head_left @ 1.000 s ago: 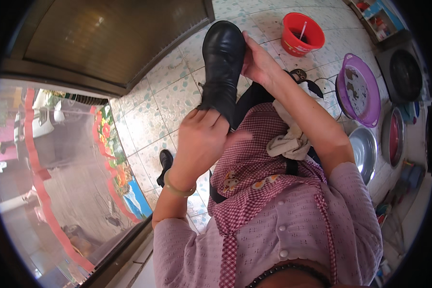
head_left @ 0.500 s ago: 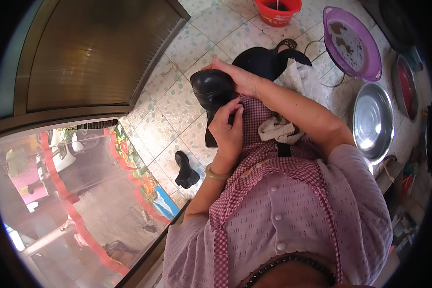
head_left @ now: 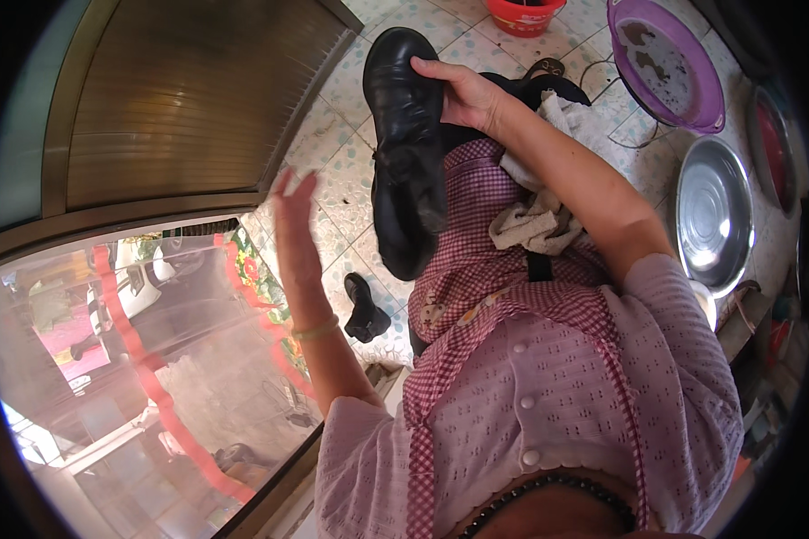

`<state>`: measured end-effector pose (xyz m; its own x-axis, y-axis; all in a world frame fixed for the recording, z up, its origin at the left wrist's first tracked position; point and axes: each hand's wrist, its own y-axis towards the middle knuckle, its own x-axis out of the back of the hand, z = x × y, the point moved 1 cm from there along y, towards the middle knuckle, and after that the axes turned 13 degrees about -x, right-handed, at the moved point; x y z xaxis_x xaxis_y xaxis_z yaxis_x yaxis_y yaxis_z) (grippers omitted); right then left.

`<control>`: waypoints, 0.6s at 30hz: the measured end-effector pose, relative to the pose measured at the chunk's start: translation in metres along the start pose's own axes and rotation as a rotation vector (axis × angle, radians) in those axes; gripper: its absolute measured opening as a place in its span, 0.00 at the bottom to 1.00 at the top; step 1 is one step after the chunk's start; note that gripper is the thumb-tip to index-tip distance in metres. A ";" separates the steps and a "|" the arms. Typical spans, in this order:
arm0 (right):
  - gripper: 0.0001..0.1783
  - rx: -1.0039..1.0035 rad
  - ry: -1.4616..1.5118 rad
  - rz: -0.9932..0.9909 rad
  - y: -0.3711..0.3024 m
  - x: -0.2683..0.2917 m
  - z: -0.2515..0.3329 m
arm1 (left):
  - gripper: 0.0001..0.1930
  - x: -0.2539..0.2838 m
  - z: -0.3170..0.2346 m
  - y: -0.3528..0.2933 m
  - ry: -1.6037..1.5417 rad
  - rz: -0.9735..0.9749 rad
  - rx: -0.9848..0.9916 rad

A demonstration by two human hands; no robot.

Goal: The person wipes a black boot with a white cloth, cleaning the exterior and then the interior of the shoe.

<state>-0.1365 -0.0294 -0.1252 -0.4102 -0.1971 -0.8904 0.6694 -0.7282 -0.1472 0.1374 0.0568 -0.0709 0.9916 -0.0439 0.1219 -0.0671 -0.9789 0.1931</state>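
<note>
A black leather boot (head_left: 406, 144) is held up in front of my lap, toe pointing away and shaft bent down toward me. My right hand (head_left: 463, 94) grips it near the toe, thumb on top and the other fingers hidden behind. Off to the left, my left hand (head_left: 297, 229) is raised with fingers apart, slightly blurred and touching nothing. A second black boot (head_left: 365, 310) rests on the floor below and right of that hand. On my checked apron (head_left: 476, 202) lies a crumpled beige cloth (head_left: 535, 226).
A red bucket (head_left: 523, 18) stands at the far edge on the tiled floor. To the right are a purple basin (head_left: 715, 99) with dirty, foamy water and a shiny metal basin (head_left: 715, 211). At left are a brown ribbed door (head_left: 189, 99) and a clear plastic curtain (head_left: 198, 377) with red strips.
My left hand has left the boot and swung out to the left, opening. The boot has been turned and lifted, so its whole length shows, with my right hand still on it.
</note>
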 end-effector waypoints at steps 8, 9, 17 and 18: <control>0.24 -0.119 0.012 0.016 0.009 -0.017 -0.013 | 0.38 -0.059 0.037 -0.020 -1.117 0.353 0.658; 0.27 -0.118 -0.083 -0.100 0.005 -0.020 -0.010 | 0.38 -0.065 0.031 -0.019 -0.740 0.430 0.476; 0.34 0.379 -1.202 -0.345 -0.062 -0.064 0.031 | 0.35 -0.071 0.021 -0.014 -0.701 0.042 0.562; 0.35 0.392 -1.331 -0.347 -0.062 -0.071 0.030 | 0.35 -0.069 0.022 -0.013 -0.684 0.059 0.560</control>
<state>-0.1673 0.0104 -0.0397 -0.9269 -0.2732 0.2575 0.2955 -0.9539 0.0518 0.0725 0.0685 -0.1033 0.8495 -0.0318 -0.5266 -0.2337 -0.9176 -0.3216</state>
